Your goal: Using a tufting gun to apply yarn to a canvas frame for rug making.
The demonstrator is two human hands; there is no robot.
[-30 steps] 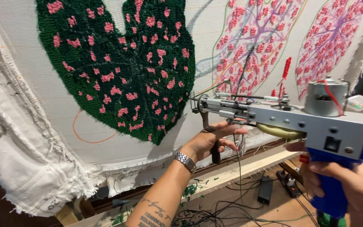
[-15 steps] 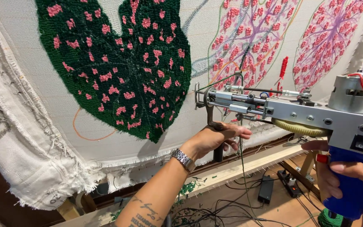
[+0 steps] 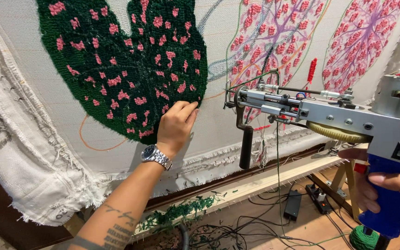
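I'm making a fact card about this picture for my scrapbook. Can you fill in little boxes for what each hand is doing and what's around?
left hand: fingertips pressed on the lower edge of the green tufted leaf
right hand: wrapped around the blue grip of the tufting gun
gun tip: apart from the cloth
wrist: silver watch
cloth: white backing cloth on a wooden frame
floor: power strip, cables, green yarn scraps

Lighting: bright, even, soft, falling from above and in front of me. Shadows: my left hand (image 3: 176,124) and the tufting gun (image 3: 329,120) cast faint ones onto the cloth (image 3: 218,125). Glare: mild sheen on my watch (image 3: 156,156). Focus: sharp throughout; wide-lens bending toward the cloth's left edge.
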